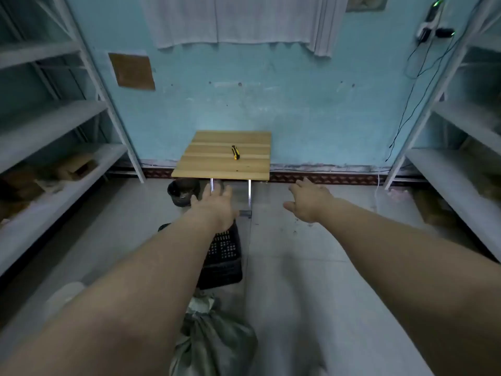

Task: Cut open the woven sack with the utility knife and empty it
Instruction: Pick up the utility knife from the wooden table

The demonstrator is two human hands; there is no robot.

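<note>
A utility knife lies on the worktop against the wall; a crate sits before it, a tied sack nearer, shelving on both sides.

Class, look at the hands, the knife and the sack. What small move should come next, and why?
Probably the right hand should reach forward and grip the knife. The knife lies untouched on the table, beyond both hands. The right hand and the left hand are both open and empty, and the sack on the floor looks tied and uncut.
</note>
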